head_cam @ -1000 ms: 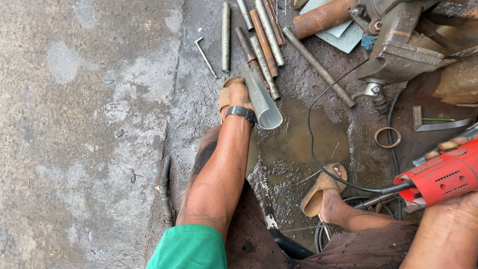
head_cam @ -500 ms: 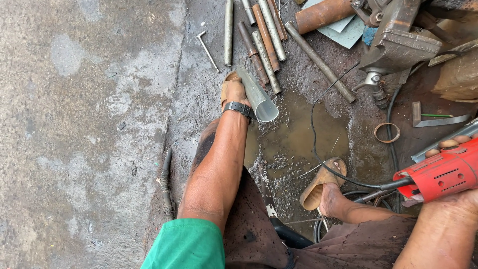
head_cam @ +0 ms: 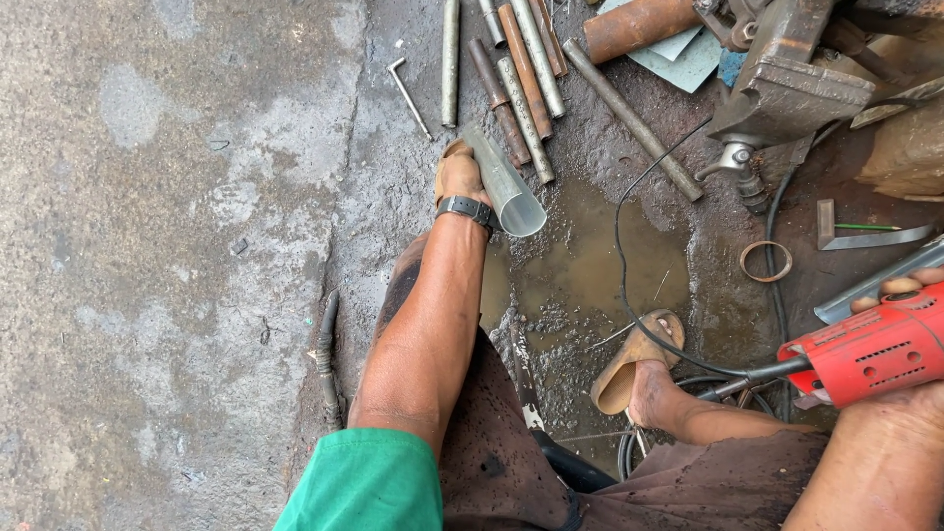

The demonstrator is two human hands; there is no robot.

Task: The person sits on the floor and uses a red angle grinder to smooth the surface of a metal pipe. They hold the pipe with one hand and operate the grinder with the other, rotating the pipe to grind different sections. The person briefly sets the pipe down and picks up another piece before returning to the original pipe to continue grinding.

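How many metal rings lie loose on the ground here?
1. A single thin metal ring lies flat on the wet ground right of the puddle, below the vise. More could be hidden under the clutter at the top right.

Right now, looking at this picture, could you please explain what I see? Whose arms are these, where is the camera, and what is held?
The camera sits on a person's head and looks down, so the arms and legs are that person's own. The left hand grips a short shiny metal tube above the wet, dirty ground. The right hand, at the picture's edge, holds a red power tool with a black cable. More metal rods lie in a row ahead, some rusty. A metal ring lies near a muddy puddle, and a sandalled foot rests beside it.
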